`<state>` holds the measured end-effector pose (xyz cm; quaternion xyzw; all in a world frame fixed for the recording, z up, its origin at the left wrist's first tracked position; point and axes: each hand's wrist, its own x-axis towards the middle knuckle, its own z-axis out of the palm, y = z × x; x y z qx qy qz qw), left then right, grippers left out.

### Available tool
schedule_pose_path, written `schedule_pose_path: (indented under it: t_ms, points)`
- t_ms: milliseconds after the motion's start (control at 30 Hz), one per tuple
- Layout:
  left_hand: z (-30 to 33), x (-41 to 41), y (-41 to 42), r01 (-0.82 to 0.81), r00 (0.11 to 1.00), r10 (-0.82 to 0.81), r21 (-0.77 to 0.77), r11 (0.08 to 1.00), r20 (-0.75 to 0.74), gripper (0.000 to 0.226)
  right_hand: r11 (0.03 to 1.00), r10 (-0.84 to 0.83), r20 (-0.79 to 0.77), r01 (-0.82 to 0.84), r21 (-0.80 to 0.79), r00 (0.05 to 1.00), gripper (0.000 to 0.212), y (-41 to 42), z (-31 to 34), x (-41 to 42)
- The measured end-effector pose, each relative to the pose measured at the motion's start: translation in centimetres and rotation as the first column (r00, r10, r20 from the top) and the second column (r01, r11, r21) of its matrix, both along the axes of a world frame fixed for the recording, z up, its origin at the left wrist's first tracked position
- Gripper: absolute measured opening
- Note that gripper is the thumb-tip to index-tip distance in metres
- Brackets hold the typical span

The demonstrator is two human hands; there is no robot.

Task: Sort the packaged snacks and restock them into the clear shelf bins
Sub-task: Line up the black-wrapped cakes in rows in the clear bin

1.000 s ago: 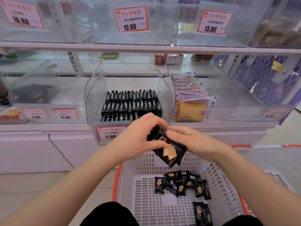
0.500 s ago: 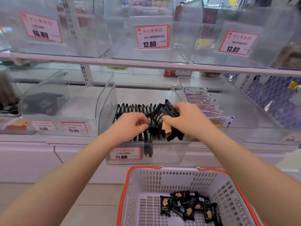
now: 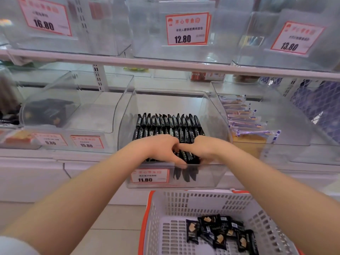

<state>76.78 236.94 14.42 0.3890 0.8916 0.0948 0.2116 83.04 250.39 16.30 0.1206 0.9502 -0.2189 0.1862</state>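
Note:
Several black snack packets (image 3: pixel 169 126) stand upright in rows inside the clear middle bin (image 3: pixel 207 107), labelled 11.80. Both hands are down in the front of that bin. My left hand (image 3: pixel 161 150) and my right hand (image 3: pixel 204 150) together hold a small bunch of black packets (image 3: pixel 189 156) against the front row, fingers curled round them. More black packets (image 3: pixel 220 231) lie loose in the white basket (image 3: pixel 184 201) with an orange rim below.
The bin to the right holds cake slices in clear wrappers (image 3: pixel 246 126). The left bin (image 3: pixel 88 100) holds a few dark packs (image 3: pixel 46 112). Upper-shelf bins carry price tags 16.80, 12.80 (image 3: pixel 187 28) and 13.80. Pale floor tiles lie left of the basket.
Both hands have carried the bunch of black packets up from over the basket and lowered it into the front of the middle bin. The view has moved closer to the shelf.

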Motion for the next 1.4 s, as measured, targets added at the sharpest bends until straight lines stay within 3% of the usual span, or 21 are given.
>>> schedule_pose_path:
  t_ms: [100,200,367,567,667,767,833,933,1033,1133,1267,1333,1400]
  points:
    - [0.0,0.2,0.3,-0.044,0.999,0.044,-0.011,0.999,0.022,0.069,0.994,0.041,0.031,-0.038,-0.101,0.999,0.038,1.2,0.0,1.1]
    - [-0.2,0.5,0.8,-0.026,0.997,0.023,-0.051,0.998,-0.067,0.072,0.981,0.096,0.084,-0.08,-0.176,0.992,0.022,1.4,-0.1,1.4]
    - [-0.5,0.5,1.1,-0.033,0.988,0.028,-0.026,0.999,-0.149,0.059,0.97,0.198,0.053,-0.203,0.136,0.979,0.042,0.6,-0.1,1.0]
    - [-0.7,0.2,0.9,0.002,0.982,-0.006,-0.021,1.0,-0.188,0.056,0.974,0.207,0.125,-0.216,0.061,0.97,0.036,0.8,0.5,0.8]
    - [-0.6,0.1,0.9,0.005,0.988,-0.007,-0.016,1.0,-0.154,0.064,0.95,0.243,0.102,-0.257,0.175,0.965,0.038,0.7,0.2,0.4]
    - [-0.6,0.1,0.8,0.005,0.991,-0.008,-0.022,1.0,-0.135,0.068,0.927,0.243,-0.016,-0.227,0.297,0.97,0.039,0.7,-0.1,-0.1]
    - [-0.7,0.1,0.7,0.01,0.991,-0.015,-0.036,0.999,-0.137,0.067,0.931,0.236,-0.076,-0.203,0.304,0.969,0.033,0.7,-0.6,0.0]
    - [-0.3,0.1,0.6,0.015,0.995,-0.02,-0.052,0.999,-0.093,0.066,0.923,0.268,-0.089,-0.23,0.308,0.959,0.044,0.7,-1.0,0.4]
    - [1.1,0.6,0.4,0.026,0.995,-0.033,-0.073,0.997,-0.095,0.057,0.929,0.279,-0.081,-0.248,0.275,0.957,0.048,1.0,0.1,1.0]
    - [3.1,2.2,0.1,0.078,0.972,-0.08,-0.017,0.997,-0.222,0.044,0.946,0.296,-0.238,-0.249,0.209,0.925,0.039,1.2,2.3,2.9]
    - [4.4,6.8,-0.5,0.204,0.885,-0.093,0.2,0.958,-0.457,0.026,0.947,0.252,-0.493,-0.316,-0.05,0.832,0.017,2.7,4.2,8.4]
    - [4.3,9.3,-0.5,0.235,0.878,-0.052,0.336,0.912,-0.475,0.017,0.935,0.25,-0.528,-0.344,-0.086,0.811,0.012,4.3,3.8,11.2]
    - [3.2,11.5,0.1,0.238,0.903,-0.068,0.361,0.902,-0.424,0.012,0.942,0.231,-0.502,-0.32,-0.1,0.834,0.01,6.2,2.0,13.2]
